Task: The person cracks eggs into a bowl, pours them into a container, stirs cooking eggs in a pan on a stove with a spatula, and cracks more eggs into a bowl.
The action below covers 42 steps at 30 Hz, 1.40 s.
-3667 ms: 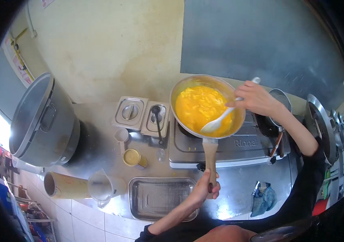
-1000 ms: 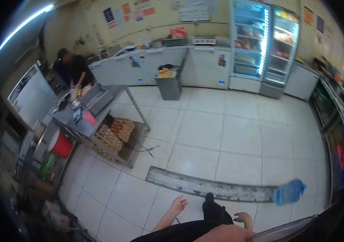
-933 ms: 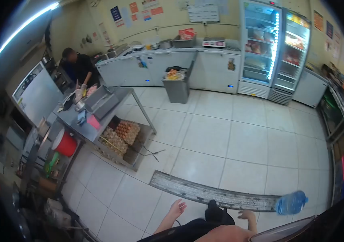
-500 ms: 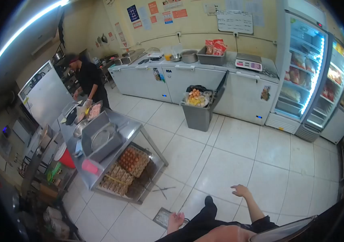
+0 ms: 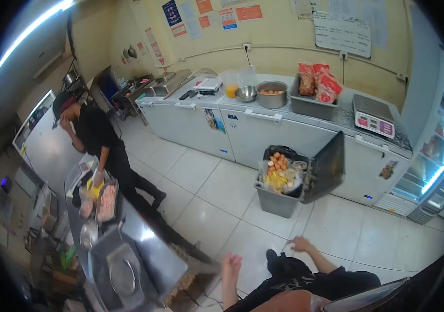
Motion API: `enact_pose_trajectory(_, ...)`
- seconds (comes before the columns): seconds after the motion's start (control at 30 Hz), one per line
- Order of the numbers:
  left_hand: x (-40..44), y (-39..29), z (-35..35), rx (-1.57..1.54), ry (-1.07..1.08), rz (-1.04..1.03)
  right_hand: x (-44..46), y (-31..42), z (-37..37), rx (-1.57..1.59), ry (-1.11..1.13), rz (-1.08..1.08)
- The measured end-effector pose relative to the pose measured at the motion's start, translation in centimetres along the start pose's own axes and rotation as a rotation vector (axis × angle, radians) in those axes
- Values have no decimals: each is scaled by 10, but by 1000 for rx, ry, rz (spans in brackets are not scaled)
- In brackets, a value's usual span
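My left hand (image 5: 231, 263) is raised beside the metal table's corner, palm up with fingers loosely apart, and holds nothing. Over the white floor tiles, my right hand (image 5: 301, 244) hangs relaxed in front of my body with fingers partly spread; nothing shows in it. Ahead of the right hand stands a grey waste bin (image 5: 277, 204) with its lid (image 5: 329, 167) tipped back. Eggshells (image 5: 279, 161) and yellowish scraps fill its black liner. Left of my left hand is the steel table (image 5: 157, 236), carrying a grey tub (image 5: 146, 270).
A co-worker in black (image 5: 99, 130) stands at the table's far end near a tray of pale pink meat (image 5: 107, 202). Along the wall, chest freezers (image 5: 175, 125) hold a pot of eggs (image 5: 272, 99), a tub with red bags (image 5: 313, 106) and a scale (image 5: 373, 122). A glass-door fridge (image 5: 425, 171) stands right.
I have moved forward, so the bin, freezers and table appear closer. My left hand has risen, and the right has shifted slightly left. The co-worker has brought one hand to the face.
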State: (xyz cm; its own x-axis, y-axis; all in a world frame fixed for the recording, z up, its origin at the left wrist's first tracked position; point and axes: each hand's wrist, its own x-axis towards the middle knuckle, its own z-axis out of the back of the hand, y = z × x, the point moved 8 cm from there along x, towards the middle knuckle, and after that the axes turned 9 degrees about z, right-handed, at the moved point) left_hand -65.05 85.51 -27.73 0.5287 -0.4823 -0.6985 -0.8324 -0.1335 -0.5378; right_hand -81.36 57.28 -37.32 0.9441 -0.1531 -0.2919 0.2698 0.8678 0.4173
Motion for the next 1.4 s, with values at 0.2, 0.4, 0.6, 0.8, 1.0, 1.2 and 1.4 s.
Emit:
enact_pose_trajectory(0.2, 69, -106, -8, -247, -151, -61, 214, -34, 346, 49, -520, 121)
enact_pose_trajectory(0.4, 236, -233, 13, -261, -502, -16, 381, -204, 639, -66, -975, -192)
enact_pose_trajectory(0.6, 431, -455, -124, 124, -312, -210, 476, -338, 687, -420, -387, -745)
enact_pose_trajectory(0.8, 535, -609, -391, 361, -28, -294, 478, -363, 674, -274, -302, -518)
enact_pose_trajectory(1.0, 595, -595, -548, 357, 212, -180, 504, -342, 654, 1273, -967, -198)
enact_pose_trajectory(1.2, 630, -546, -649, 470, 350, 37, 577, -269, 721, 851, -1161, -27)
enact_pose_trajectory(1.4, 657, -515, -715, 714, 556, 78, 618, -254, 724, -113, -668, -34)
